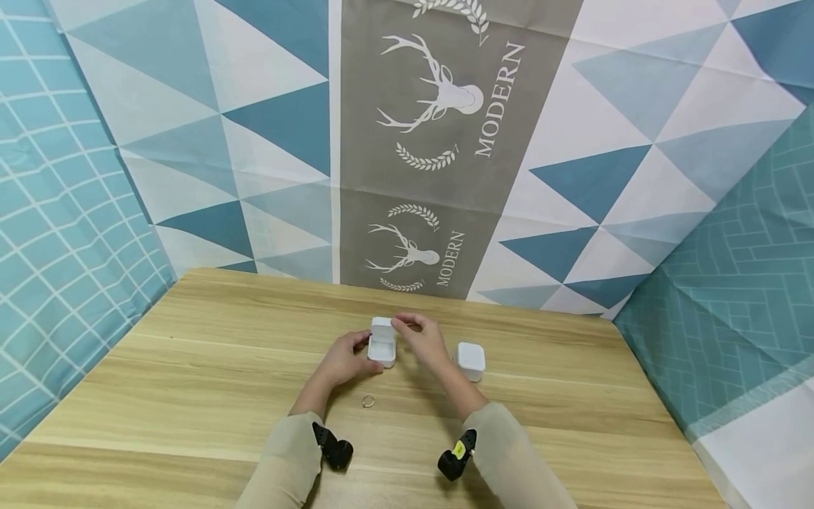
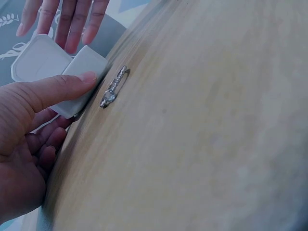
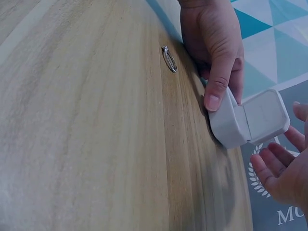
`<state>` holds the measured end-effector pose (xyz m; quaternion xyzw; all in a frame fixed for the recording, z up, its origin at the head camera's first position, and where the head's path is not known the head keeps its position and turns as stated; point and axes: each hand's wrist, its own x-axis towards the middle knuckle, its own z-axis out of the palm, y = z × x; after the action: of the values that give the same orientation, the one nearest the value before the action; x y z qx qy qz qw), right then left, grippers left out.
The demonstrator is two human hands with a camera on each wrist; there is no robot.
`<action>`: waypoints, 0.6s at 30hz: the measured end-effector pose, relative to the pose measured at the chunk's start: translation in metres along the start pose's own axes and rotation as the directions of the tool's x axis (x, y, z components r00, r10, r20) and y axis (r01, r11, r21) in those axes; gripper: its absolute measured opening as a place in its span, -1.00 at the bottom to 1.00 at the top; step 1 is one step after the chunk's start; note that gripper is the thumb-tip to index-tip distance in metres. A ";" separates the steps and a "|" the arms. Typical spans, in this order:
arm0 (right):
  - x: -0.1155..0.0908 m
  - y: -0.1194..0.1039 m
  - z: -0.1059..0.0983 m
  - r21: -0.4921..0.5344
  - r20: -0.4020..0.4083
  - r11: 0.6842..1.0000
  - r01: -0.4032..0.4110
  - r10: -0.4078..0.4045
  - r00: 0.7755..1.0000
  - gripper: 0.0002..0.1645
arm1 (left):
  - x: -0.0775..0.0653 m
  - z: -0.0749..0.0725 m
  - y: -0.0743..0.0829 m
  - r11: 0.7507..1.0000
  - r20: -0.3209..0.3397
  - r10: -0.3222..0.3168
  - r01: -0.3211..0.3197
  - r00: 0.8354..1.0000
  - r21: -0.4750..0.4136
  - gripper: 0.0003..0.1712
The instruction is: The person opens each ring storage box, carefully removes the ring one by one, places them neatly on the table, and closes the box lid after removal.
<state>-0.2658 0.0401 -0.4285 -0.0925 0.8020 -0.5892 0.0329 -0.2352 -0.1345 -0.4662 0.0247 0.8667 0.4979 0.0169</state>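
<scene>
A white ring box (image 1: 382, 350) stands on the wooden table with its lid (image 3: 265, 115) raised. My left hand (image 1: 345, 359) grips the lower half, thumb along the front and fingers behind, as the left wrist view shows. Beside the raised lid is my right hand (image 1: 422, 339), its fingertips right at the lid's edge and its fingers (image 2: 79, 24) fairly straight and spread. A silver ring (image 2: 114, 87) with a clear stone lies on the table on the near side of the box, apart from both hands.
A second white box (image 1: 470, 361), closed, sits to the right of my right forearm. The wooden table (image 1: 191, 396) ends at a patterned cloth backdrop (image 1: 280, 141) behind the boxes. Blue cloth hangs at the left side and green cloth at the right.
</scene>
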 end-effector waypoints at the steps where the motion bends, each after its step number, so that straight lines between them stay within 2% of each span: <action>1: 0.000 0.000 0.000 -0.001 0.004 1.000 0.000 0.000 1.000 -0.45 | 0.000 0.000 0.000 1.000 0.000 0.001 -0.001 1.000 0.002 -0.11; 10: -0.001 -0.003 0.003 0.020 0.042 1.000 0.004 -0.005 0.999 -0.47 | 0.001 0.001 0.000 1.000 -0.009 0.008 -0.008 1.000 0.008 -0.13; 18: 0.002 -0.004 0.007 -0.030 0.049 0.999 0.014 -0.013 0.999 -0.49 | -0.001 0.000 0.001 1.000 -0.002 -0.001 0.001 1.000 0.001 -0.12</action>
<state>-0.2662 0.0322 -0.4269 -0.1128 0.8091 -0.5749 0.0470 -0.2341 -0.1342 -0.4656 0.0239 0.8671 0.4973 0.0164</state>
